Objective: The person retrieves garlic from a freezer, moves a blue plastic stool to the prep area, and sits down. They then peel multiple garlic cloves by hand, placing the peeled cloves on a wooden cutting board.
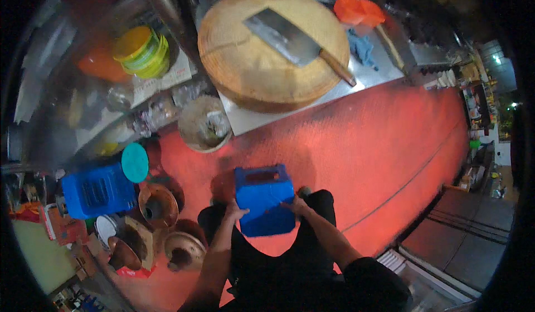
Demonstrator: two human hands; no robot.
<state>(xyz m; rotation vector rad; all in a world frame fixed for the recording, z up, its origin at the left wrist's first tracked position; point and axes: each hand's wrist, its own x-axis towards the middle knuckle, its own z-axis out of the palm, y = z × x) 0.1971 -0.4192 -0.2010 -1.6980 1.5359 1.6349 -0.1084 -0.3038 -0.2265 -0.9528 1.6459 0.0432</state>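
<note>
Between my knees is a blue box-shaped plastic piece (267,199), with an opening along its far side; whether it is a stool or a crate is not plain. My left hand (238,211) grips its left side, the thumb lying over the upper face. On the opposite side my right hand (297,206) holds the edge, with its fingers partly hidden. Beyond it, a thick round wooden chopping block (234,65) rests on a metal table (372,76). A cleaver (288,38) with a wooden handle lies flat on the block.
A bin with waste (205,140) stands beside the table. To my left are a blue plastic crate (100,209), a teal round lid (135,162) and rusty metal burner parts (158,206). Stacked yellow-green bowls (142,53) sit on a shelf. Red flooring (376,153) extends to the right.
</note>
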